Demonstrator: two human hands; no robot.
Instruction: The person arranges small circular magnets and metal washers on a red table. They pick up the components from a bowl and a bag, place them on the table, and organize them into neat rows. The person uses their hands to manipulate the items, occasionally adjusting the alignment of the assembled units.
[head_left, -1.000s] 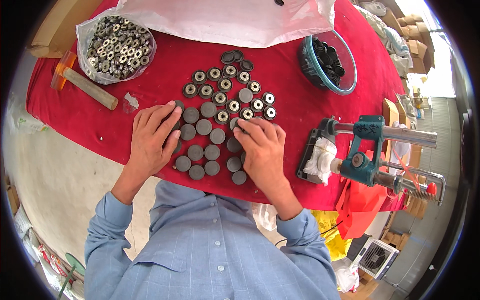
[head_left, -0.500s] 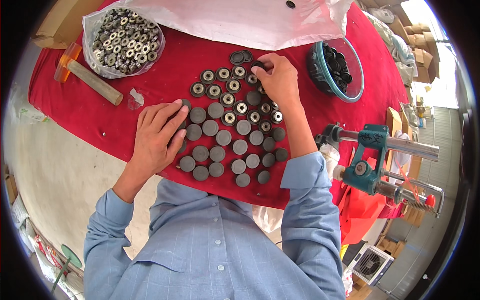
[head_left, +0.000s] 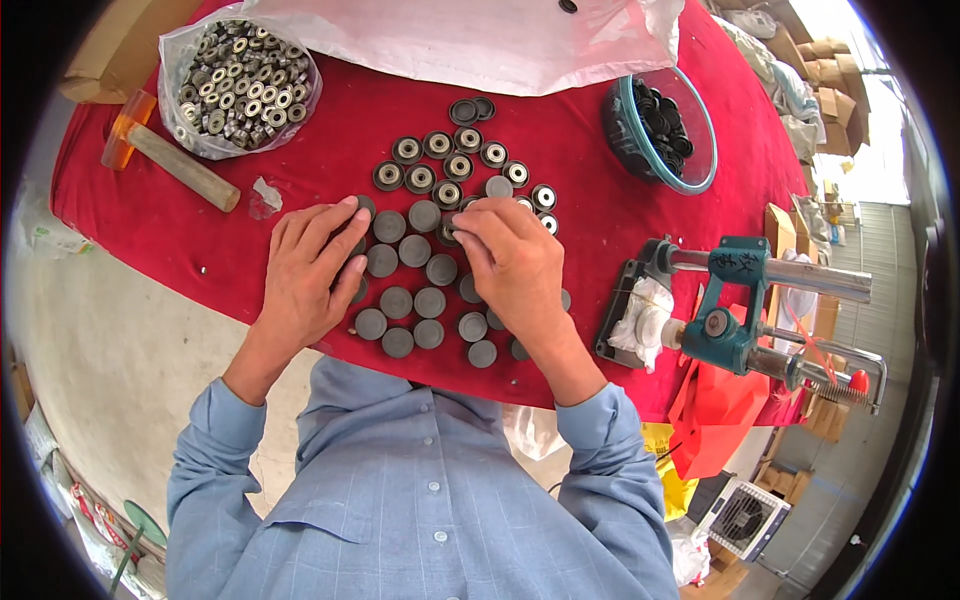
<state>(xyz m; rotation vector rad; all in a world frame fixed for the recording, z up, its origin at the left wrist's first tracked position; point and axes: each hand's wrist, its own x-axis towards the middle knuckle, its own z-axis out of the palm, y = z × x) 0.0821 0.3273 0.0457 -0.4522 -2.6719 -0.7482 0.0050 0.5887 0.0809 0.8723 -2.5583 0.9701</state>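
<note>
The right hand (head_left: 515,262) has thumb and forefinger brought nearly together, apparently pinching a dark cap (head_left: 456,222) partly hidden beneath the tips; the other fingers curl in. The left hand (head_left: 308,265) arches with thumb and fingers spread, a gap between them, its forefinger tip against a grey disc (head_left: 366,207) at its two o'clock; whether it grips anything under the palm, I cannot tell. More grey discs (head_left: 388,226) lie between the hands and towards six o'clock

From the right hand's ten to one o'clock sit dark caps with bearings (head_left: 419,179) seated inside, open side up; two hollow caps (head_left: 464,112) overlap at their twelve. The caps look light, stiff and smooth, probably a little slippery and hardly fragile; the side rim seems the best hold, finger and thumb opposed. The metal bearings should feel denser

Further out, at ten o'clock, a clear plastic bag (head_left: 168,50) is heaped with loose bearings (head_left: 245,85), a mallet (head_left: 185,170) lying just beside it. At one to two o'clock, a clear blue-rimmed bowl (head_left: 688,187) holds a pile of black caps (head_left: 660,125). A green press (head_left: 740,300) stands at three
</note>
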